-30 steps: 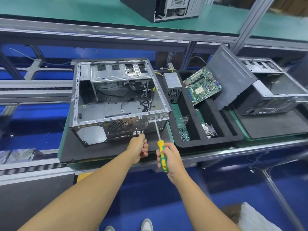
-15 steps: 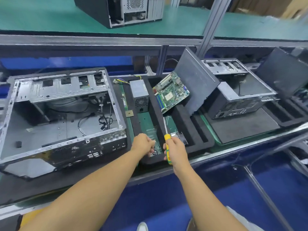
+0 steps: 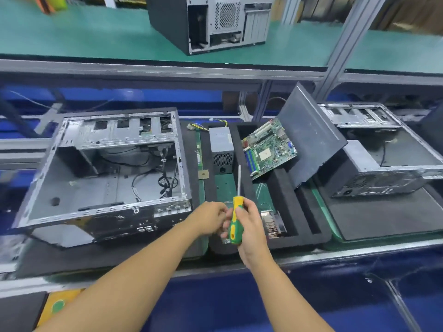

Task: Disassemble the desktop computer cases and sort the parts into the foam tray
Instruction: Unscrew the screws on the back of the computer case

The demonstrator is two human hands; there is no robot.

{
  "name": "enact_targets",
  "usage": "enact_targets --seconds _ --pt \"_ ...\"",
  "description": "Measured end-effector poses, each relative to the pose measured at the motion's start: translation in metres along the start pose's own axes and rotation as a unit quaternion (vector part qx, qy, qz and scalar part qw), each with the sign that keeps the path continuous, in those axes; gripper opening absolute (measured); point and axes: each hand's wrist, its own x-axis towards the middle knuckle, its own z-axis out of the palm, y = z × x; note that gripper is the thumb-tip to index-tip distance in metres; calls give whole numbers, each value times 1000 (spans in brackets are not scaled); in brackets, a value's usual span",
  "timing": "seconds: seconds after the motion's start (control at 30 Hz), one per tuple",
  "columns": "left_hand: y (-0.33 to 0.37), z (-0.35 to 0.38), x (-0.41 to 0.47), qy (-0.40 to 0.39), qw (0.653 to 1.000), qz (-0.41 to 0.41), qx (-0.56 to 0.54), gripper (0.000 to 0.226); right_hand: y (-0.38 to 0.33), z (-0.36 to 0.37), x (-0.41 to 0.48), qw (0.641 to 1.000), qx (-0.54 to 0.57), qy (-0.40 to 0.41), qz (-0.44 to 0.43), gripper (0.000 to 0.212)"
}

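Right hand (image 3: 250,227) is wrapped round the handle of the yellow-and-green screwdriver (image 3: 236,221), shaft pointing up & away over the black foam tray (image 3: 309,238). Left hand (image 3: 211,218) is just beside that handle w/ fingers curled in toward it. Can't tell whether it pinches anything or touches the handle. Both hands hover over the tray's near edge, approx mid-counter by the counter (image 3: 359,256) front edge.

Grey open metal computer case (image 3: 107,178) lies on its side on a dark mat at the counter's left, just beside the tray, w/ loose black cables inside. In the tray: grey box-shaped PSU (image 3: 221,144) at the far end of a middle compartment, green motherboard (image 3: 269,149) tilted up in the far right compartment, finned metal heatsink (image 3: 272,224) near the front right.

A dark flat side panel (image 3: 309,137) leans btwn the tray and a second stripped grey case (image 3: 383,164) at the counter's right. Another black case (image 3: 208,22) stands on the green shelf above.
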Motion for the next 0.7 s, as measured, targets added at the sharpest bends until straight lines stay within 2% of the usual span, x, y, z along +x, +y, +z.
enact_targets --seconds 0.1,0.27,0.37,0.43,0.47,0.5,0.63,0.7 --pt "0 -37 -38 -54 998 28 18 33 6 37 -7 996 37 -79 7 22" --pt "-26 -100 -95 -6 990 42 133 20 14 96 -24 977 49 -202 33 20" --pt "-57 -138 -132 84 989 66 99 23 22 129 -37 969 72 -232 51 33" --pt "-86 -164 -156 181 977 69 86 29 33 148 -49 967 61 -238 63 32" --pt "-102 -177 -167 202 973 56 95 32 40 156 -57 967 48 -238 74 31" --pt "-119 -189 -176 194 974 28 110 36 49 164 -64 967 32 -238 85 29" --pt "-169 -210 -192 27 985 -91 147 61 79 192 -84 961 -57 -238 131 20" --pt "-181 -204 -190 30 986 -86 138 65 88 204 -90 961 -95 -215 143 16"
